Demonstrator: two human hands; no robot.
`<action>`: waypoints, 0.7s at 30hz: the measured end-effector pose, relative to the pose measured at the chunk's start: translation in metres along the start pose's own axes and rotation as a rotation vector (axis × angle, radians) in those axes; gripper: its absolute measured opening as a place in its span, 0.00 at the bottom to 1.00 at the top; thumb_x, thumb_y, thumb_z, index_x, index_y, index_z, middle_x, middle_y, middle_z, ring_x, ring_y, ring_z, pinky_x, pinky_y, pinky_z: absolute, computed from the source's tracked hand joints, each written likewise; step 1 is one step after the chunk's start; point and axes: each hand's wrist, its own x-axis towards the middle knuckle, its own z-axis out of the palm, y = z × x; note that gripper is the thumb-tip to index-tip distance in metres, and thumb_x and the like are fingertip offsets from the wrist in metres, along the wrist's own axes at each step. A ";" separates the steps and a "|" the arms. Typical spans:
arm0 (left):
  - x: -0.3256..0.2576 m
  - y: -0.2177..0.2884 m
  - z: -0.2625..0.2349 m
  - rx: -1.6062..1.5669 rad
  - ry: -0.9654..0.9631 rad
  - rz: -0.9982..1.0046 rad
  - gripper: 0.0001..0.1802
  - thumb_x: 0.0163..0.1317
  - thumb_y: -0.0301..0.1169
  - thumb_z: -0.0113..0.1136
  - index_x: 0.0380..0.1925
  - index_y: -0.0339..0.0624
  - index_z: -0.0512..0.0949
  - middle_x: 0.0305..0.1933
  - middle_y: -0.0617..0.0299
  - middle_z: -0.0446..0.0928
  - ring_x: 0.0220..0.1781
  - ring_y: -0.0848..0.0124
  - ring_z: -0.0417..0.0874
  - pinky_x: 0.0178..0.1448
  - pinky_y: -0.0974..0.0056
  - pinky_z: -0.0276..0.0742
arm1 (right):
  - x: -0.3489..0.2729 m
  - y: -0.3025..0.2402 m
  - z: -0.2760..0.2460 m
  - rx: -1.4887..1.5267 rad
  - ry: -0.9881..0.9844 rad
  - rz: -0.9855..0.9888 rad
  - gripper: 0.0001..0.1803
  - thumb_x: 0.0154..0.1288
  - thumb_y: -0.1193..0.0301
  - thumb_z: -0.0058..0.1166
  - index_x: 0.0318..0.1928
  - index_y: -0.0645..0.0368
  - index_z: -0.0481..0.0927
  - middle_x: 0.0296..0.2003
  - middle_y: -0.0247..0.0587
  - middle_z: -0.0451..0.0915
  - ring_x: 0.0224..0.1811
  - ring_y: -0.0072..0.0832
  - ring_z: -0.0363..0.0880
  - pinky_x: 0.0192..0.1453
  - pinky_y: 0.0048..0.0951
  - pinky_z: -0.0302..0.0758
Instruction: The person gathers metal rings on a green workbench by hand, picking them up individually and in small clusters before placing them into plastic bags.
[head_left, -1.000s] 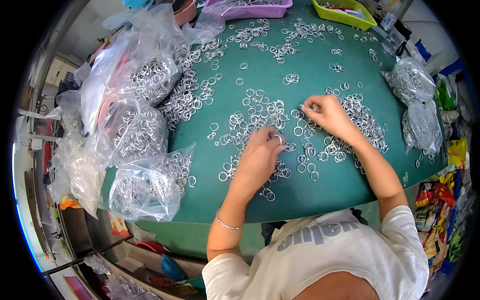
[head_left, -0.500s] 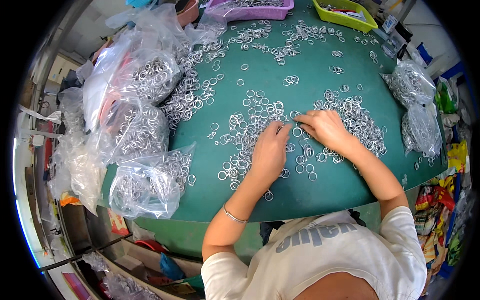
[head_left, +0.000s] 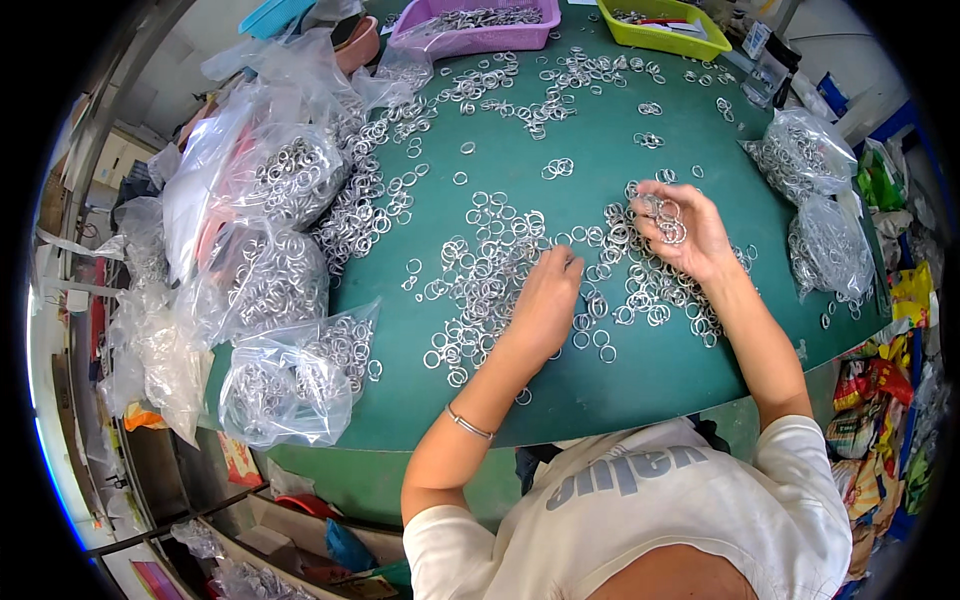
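Right hand (head_left: 682, 232) clutching a cluster of metal rings (head_left: 668, 222), left hand (head_left: 545, 300) flat on loose rings (head_left: 480, 285), fingers unclenched; purple tray (head_left: 478, 30) holding rings, plastic bags (head_left: 290, 375) full of rings

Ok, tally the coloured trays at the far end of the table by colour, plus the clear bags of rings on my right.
Purple tray: 1
Yellow-green tray: 1
Blue tray, partly in view: 1
Clear bags of rings, right side: 2
Total: 5
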 end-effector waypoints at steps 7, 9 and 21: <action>0.001 0.002 -0.003 0.032 -0.022 -0.020 0.13 0.51 0.20 0.55 0.39 0.31 0.74 0.43 0.50 0.70 0.44 0.52 0.74 0.48 0.57 0.71 | 0.002 0.042 -0.009 -1.774 -0.108 -0.707 0.09 0.54 0.65 0.57 0.34 0.55 0.80 0.24 0.43 0.78 0.27 0.41 0.78 0.31 0.39 0.72; 0.001 0.001 -0.005 0.013 -0.019 -0.030 0.13 0.51 0.20 0.55 0.39 0.32 0.74 0.43 0.51 0.70 0.43 0.53 0.74 0.48 0.57 0.71 | 0.003 0.038 -0.013 -1.896 -0.056 -0.692 0.08 0.53 0.66 0.57 0.32 0.55 0.80 0.25 0.42 0.79 0.27 0.41 0.78 0.31 0.39 0.73; -0.002 0.001 -0.004 0.025 0.020 -0.013 0.12 0.50 0.16 0.52 0.37 0.34 0.74 0.40 0.52 0.71 0.44 0.54 0.74 0.45 0.59 0.72 | -0.009 0.013 -0.008 -1.774 0.234 -0.666 0.11 0.53 0.64 0.58 0.35 0.55 0.80 0.22 0.46 0.79 0.25 0.43 0.78 0.30 0.40 0.72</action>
